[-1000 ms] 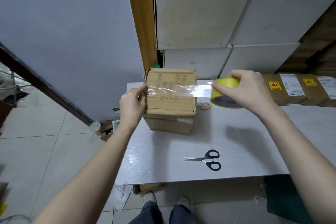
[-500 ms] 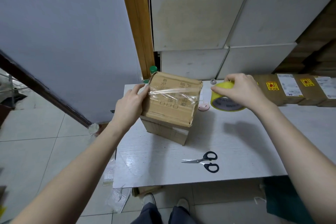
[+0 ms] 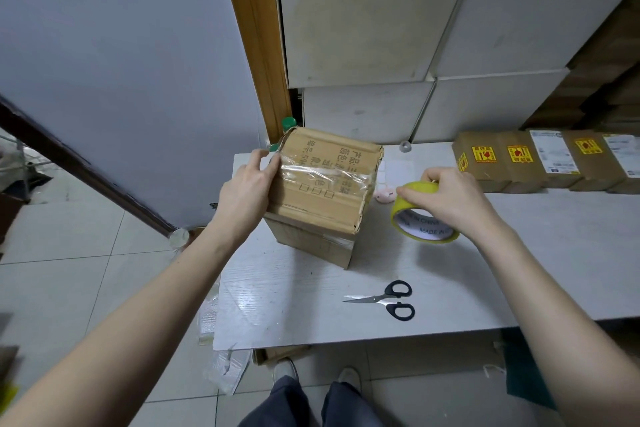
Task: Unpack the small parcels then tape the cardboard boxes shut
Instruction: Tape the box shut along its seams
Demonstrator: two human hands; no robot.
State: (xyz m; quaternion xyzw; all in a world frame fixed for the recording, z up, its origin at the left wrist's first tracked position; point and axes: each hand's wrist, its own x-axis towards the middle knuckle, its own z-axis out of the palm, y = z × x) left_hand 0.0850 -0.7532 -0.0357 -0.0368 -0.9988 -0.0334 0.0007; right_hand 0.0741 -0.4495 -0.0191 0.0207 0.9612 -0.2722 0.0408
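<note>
While the left hand (image 3: 244, 189) presses the cardboard box (image 3: 322, 196) with straight fingers, the right hand (image 3: 446, 198) grips the tape roll (image 3: 424, 218).

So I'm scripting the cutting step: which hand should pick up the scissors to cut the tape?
Probably the right hand: the scissors lie on its side, though it grips the tape roll. The left hand steadies the cardboard box.

The box (image 3: 325, 194) hides most of a green-capped bottle (image 3: 288, 123) in the upper middle. The right hand (image 3: 446, 199) covers the tape roll's (image 3: 423, 218) far rim. At the right edge, the parcels (image 3: 540, 159) are cut off, their labels too small to read.
</note>
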